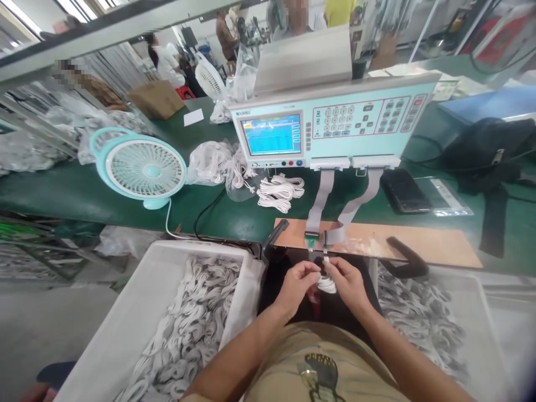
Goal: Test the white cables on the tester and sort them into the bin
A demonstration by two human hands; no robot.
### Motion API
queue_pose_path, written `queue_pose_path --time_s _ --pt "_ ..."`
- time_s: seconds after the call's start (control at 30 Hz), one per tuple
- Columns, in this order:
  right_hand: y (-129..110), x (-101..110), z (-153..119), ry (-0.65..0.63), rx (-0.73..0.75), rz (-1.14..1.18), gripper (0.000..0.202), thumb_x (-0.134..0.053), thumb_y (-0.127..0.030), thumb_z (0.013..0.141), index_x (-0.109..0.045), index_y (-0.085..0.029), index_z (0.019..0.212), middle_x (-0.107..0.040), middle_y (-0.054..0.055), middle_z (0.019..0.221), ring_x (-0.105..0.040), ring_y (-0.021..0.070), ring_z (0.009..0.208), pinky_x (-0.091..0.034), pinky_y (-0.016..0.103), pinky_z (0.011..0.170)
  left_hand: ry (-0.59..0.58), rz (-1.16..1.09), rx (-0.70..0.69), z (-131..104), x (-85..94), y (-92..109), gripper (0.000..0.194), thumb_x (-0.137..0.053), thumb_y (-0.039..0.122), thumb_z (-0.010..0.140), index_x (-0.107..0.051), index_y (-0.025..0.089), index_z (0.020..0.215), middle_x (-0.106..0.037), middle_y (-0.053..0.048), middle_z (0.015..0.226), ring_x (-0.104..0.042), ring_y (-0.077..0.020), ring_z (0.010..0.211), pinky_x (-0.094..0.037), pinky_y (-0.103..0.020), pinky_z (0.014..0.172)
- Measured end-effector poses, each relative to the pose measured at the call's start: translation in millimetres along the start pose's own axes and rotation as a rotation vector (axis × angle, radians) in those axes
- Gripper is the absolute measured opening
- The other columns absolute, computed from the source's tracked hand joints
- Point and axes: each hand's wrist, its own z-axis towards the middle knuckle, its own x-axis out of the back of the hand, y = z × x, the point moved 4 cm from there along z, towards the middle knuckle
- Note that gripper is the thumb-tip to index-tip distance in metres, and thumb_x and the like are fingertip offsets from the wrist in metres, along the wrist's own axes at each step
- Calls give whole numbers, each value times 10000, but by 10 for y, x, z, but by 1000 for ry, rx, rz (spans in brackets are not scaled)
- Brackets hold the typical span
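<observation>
A small white coiled cable hangs between my two hands, just below the edge of a wooden board. My right hand pinches one white plug of the cable at the right test connector. My left hand has its thumb and fingers pressed together at the coil's left side, near the left green test connector; its fingertips partly hide what they hold. Grey ribbon cables run from both connectors up to a tester with a lit blue screen.
A white bin full of coiled cables stands left, another bin right. A turquoise fan, bundled white cables and a black phone are on the green table. Clamps grip the wooden board. People are in the background.
</observation>
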Motion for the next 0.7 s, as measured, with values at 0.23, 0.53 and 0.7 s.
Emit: queue_pose_path --time_s 0.23,0.53,0.7 --pt "-19 -28 67 13 -113 189 295 -631 -451 772 -621 -157 759 -552 -2 638 -481 146 576 -390 235 546 -270 -251 167 46 59 53 369 -710 203 597 -621 111 943 -591 -44 719 -560 -116 619 -441 -202 496" --pt "-9 -132 71 33 -377 512 328 -734 -444 670 -603 -144 696 -565 2 567 -436 111 451 -354 214 443 -11 336 -201 132 96 224 290 -538 406 780 -598 136 692 -553 -12 667 -500 -102 576 -404 -211 519" --pt "28 -133 103 9 -347 514 301 -733 -423 672 -637 -149 752 -595 22 613 -493 141 516 -406 234 496 73 405 -289 217 94 238 270 -510 342 784 -559 146 605 -523 1 654 -485 -105 582 -396 -211 543"
